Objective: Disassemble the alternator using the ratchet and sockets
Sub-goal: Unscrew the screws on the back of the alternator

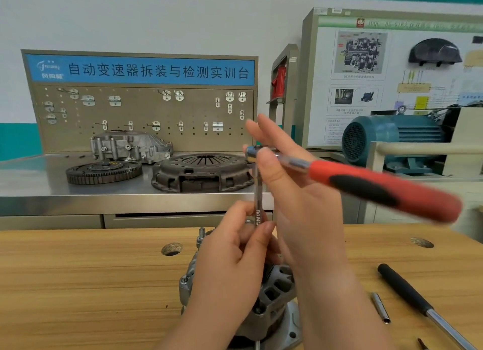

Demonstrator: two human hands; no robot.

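While the alternator [274, 297] sits on the wooden bench [78, 284] at bottom centre, half hidden by hands, a long extension bar [257, 192] stands upright over it. The left hand [235, 253] pinches the bar low down, fingers curled. The right hand [300, 206] pins the ratchet [379, 187] near its head under the thumb at frame centre, fingers straight, red handle out right, blurred. Socket end hidden. Probably loosening a top fastener: keep bar plumb, steady it low, swing handle level. Black-grip tool [407, 289] lower right.
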